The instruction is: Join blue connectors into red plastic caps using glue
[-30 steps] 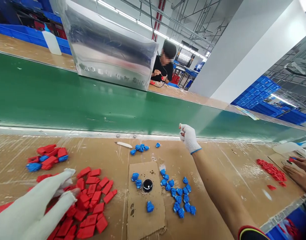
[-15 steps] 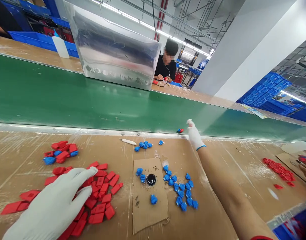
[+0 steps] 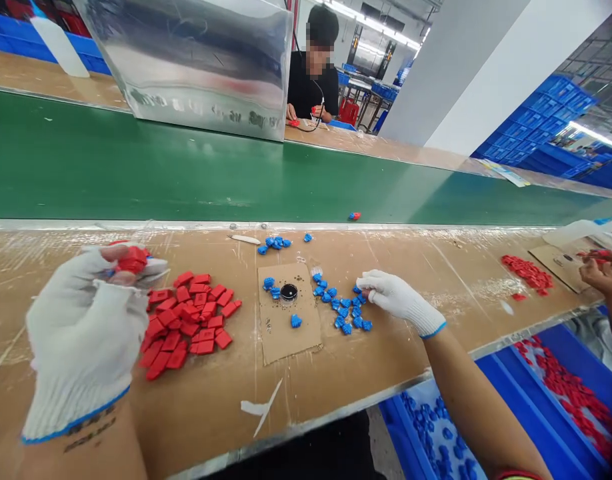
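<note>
My left hand point(image 3: 89, 313), in a white glove, is closed around red pieces point(image 3: 132, 259) with a bit of blue showing, left of a pile of loose red pieces point(image 3: 186, 320). My gloved right hand point(image 3: 393, 300) has its fingers pinched at the right edge of the scattered blue pieces point(image 3: 343, 308); a blue piece shows at its fingertips. Between the hands lies a cardboard sheet point(image 3: 283, 337) bearing a round pot of black liquid point(image 3: 289, 292) and a few blue pieces.
A green belt point(image 3: 211, 180) runs behind the table, with a red and blue piece point(image 3: 355, 216) on it. A white-handled tool point(image 3: 245, 239) lies near the table's back edge. Blue bins point(image 3: 426, 427) stand below at right. Another person point(image 3: 311, 83) sits across; someone's hands point(image 3: 602, 270) work at far right.
My left hand has risen off the red pile with red pieces in it. My right hand has come back from the belt to the blue pieces. The view has shifted, showing the bins below.
</note>
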A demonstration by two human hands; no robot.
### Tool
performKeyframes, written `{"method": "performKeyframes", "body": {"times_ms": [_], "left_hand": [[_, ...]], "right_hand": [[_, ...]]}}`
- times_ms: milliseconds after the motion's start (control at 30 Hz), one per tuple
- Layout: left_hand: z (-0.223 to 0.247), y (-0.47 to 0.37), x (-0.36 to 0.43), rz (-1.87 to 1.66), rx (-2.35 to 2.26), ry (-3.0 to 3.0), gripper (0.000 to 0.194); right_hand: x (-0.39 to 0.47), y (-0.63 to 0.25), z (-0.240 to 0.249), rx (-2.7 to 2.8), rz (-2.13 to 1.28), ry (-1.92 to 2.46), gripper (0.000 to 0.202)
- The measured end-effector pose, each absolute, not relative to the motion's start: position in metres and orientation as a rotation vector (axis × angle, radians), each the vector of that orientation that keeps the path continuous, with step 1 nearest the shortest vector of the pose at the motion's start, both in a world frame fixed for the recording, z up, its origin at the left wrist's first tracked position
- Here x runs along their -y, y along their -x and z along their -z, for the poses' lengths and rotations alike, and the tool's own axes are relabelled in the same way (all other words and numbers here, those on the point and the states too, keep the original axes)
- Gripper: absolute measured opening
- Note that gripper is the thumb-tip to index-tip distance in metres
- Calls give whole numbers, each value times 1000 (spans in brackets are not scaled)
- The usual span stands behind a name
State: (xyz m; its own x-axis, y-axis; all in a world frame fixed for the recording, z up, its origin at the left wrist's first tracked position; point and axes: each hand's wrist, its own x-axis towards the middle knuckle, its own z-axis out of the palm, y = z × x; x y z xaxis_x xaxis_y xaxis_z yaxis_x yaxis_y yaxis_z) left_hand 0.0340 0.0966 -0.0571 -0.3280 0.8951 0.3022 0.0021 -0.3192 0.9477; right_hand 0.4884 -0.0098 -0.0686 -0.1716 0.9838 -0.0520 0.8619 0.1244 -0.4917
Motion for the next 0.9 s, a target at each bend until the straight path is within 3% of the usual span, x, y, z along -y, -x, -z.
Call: {"method": "performKeyframes", "body": {"times_ms": [133, 367, 500, 600, 700, 833, 900], "left_hand": [[44, -56, -92, -1724, -956, -840, 30], [50, -67, -91, -1587, -827, -753, 28], [52, -72, -89, -1554, -748, -783, 25], [54, -74, -84, -1517, -710, -794, 19], [57, -75, -76, -1471, -693, -887, 11], [58, -77, -65, -1300, -740, -1177, 5], [56, -80, -61, -1178, -718, -1299, 15]], "right_hand": [[-4, -479, 65, 2210, -574, 1961, 13], [-20, -468, 73, 2188, -421, 2146, 9], [-18, -474, 83, 2040, -278, 2131, 33], [-18, -478, 91, 1923, -201, 2002, 39], [-23, -466, 86, 1823, -167, 1806, 31], [-28, -415, 51, 1827, -233, 1511, 22], [-31, -379, 28, 1898, -339, 1236, 26]]}}
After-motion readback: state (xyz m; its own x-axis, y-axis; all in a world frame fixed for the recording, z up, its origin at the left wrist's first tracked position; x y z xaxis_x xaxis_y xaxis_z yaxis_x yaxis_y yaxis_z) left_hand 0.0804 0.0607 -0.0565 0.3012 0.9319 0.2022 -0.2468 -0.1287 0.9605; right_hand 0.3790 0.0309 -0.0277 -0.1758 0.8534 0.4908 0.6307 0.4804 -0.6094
